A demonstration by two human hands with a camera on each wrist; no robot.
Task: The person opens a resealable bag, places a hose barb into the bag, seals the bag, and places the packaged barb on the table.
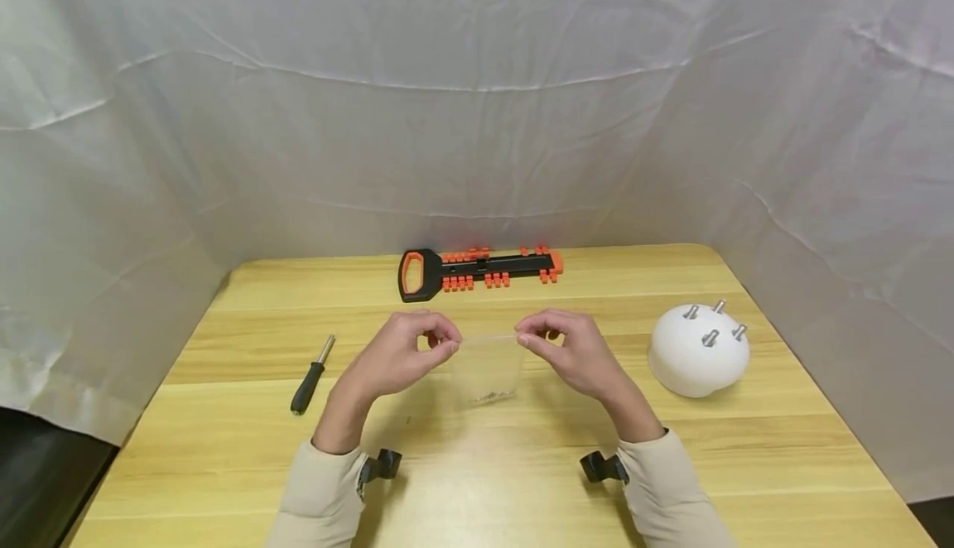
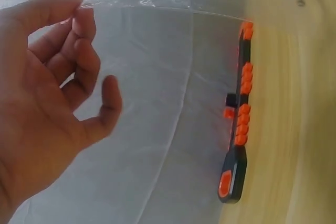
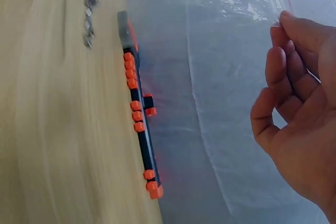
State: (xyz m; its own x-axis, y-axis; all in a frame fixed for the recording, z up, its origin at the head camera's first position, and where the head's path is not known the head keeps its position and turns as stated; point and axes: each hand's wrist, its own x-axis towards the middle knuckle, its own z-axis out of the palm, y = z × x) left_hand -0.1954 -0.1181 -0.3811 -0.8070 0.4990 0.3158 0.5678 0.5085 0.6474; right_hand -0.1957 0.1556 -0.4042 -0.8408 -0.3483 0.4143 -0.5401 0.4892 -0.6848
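Note:
Between the two hands hangs a clear plastic bag [image 1: 488, 370], with small metal pieces [image 1: 493, 397] gathered along its bottom. My left hand [image 1: 402, 353] pinches the bag's upper left corner between thumb and index finger. At the upper right corner, my right hand [image 1: 570, 351] pinches the plastic the same way. Both wrist views show the other fingers loosely curled, away from the bag. In the right wrist view a thin red line runs along the bag's edge near the fingertips, and the metal pieces [image 3: 90, 14] look like small screws.
A black and orange rack with a handle [image 1: 492, 266] lies at the table's back edge. Left of the hands lies a black-handled screwdriver-like tool [image 1: 309, 382]. At the right stands a white rounded object [image 1: 696, 358] with several metal posts on top. Grey sheeting [image 1: 477, 151] surrounds the table.

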